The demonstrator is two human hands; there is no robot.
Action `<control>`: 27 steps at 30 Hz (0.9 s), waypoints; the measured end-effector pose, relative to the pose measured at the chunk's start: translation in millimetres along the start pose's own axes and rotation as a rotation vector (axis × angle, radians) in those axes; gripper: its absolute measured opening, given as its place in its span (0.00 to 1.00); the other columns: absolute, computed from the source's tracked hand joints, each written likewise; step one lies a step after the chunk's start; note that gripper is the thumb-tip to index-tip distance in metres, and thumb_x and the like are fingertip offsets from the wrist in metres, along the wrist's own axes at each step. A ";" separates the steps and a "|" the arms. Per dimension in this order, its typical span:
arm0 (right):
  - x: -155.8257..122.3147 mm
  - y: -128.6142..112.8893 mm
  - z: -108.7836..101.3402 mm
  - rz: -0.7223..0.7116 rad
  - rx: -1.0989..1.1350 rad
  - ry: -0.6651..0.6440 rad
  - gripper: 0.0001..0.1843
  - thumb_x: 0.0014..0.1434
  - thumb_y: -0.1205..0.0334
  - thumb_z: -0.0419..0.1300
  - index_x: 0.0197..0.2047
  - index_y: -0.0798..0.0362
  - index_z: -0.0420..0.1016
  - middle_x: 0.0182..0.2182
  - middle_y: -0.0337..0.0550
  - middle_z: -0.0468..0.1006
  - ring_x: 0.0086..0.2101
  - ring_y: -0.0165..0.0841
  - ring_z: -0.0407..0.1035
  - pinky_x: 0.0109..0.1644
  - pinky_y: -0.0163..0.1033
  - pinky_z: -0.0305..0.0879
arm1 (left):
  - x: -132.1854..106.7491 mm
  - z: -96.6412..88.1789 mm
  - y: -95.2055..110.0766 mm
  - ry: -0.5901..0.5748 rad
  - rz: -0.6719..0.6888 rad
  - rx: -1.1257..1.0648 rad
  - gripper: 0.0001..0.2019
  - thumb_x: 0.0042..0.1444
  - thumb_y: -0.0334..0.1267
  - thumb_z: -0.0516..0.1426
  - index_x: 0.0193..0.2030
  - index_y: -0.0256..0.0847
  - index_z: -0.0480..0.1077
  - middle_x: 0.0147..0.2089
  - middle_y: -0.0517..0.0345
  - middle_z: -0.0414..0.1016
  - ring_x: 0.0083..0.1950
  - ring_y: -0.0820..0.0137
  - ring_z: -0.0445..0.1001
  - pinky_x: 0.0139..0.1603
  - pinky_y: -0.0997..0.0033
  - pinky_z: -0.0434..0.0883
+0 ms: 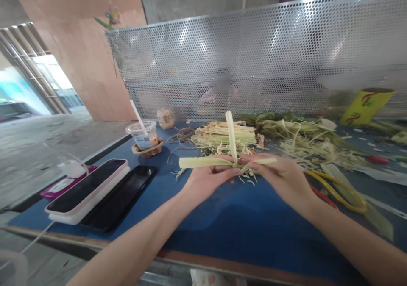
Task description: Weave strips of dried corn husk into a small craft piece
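Both hands meet over the near middle of the blue table. My left hand (210,176) pinches a pale green leaf strip (193,163) that sticks out to the left. My right hand (276,171) is closed on the same folded piece from the other side, where a short strip end points right. One strip (231,133) stands upright from the small knot between my fingertips. Just behind the hands lies a stack of cut pale green leaf strips (225,135), with small scraps around it. The fingertips beneath the knot are partly hidden.
At left lie a pink-cased phone (89,186), a black phone (121,197) and a drink cup (143,135) with a straw. Yellow-handled scissors (349,192) lie right of my right hand. Loose leaves (302,137) and a yellow container (365,106) are behind, before a perforated metal panel (254,61).
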State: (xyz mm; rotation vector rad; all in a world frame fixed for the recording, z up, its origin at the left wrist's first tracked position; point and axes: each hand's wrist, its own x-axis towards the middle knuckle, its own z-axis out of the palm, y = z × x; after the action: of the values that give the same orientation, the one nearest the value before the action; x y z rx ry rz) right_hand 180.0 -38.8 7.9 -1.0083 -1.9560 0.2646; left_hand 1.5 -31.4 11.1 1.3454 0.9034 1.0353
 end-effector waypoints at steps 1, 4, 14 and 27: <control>-0.3 -0.7 0.5 0.033 0.023 -0.004 0.11 0.58 0.61 0.53 0.37 0.43 0.77 0.40 0.36 0.78 0.43 0.38 0.71 0.48 0.45 0.66 | 0.2 -0.1 -0.1 0.005 -0.010 0.029 0.11 0.43 0.36 0.62 0.35 0.38 0.70 0.34 0.57 0.78 0.37 0.68 0.76 0.33 0.74 0.71; -1.9 -3.8 2.2 0.067 0.041 0.024 0.10 0.55 0.62 0.55 0.36 0.44 0.78 0.37 0.35 0.79 0.39 0.38 0.73 0.43 0.42 0.68 | 1.1 -0.7 -0.8 -0.010 -0.039 0.090 0.10 0.45 0.37 0.61 0.35 0.40 0.70 0.31 0.58 0.78 0.35 0.69 0.76 0.28 0.77 0.68; 2.7 -9.7 7.5 0.439 0.129 0.052 0.11 0.51 0.54 0.58 0.28 0.52 0.77 0.25 0.40 0.79 0.27 0.37 0.73 0.25 0.36 0.66 | 1.3 2.4 -2.7 0.124 0.040 0.053 0.10 0.40 0.36 0.64 0.31 0.38 0.73 0.27 0.61 0.76 0.28 0.74 0.72 0.29 0.76 0.69; -1.1 5.4 -20.8 -0.633 -0.570 0.113 0.15 0.53 0.68 0.58 0.42 0.39 0.70 0.36 0.37 0.75 0.40 0.34 0.67 0.47 0.42 0.60 | 6.2 -6.2 -1.0 -0.029 -0.284 -0.352 0.08 0.43 0.28 0.62 0.33 0.34 0.74 0.30 0.54 0.78 0.33 0.73 0.76 0.28 0.82 0.68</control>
State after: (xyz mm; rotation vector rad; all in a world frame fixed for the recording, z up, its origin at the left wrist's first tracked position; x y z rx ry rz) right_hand 199.8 -40.2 16.4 -0.6590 -2.1760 -0.7199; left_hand -2.3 -23.5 10.3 0.9076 0.8182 0.9011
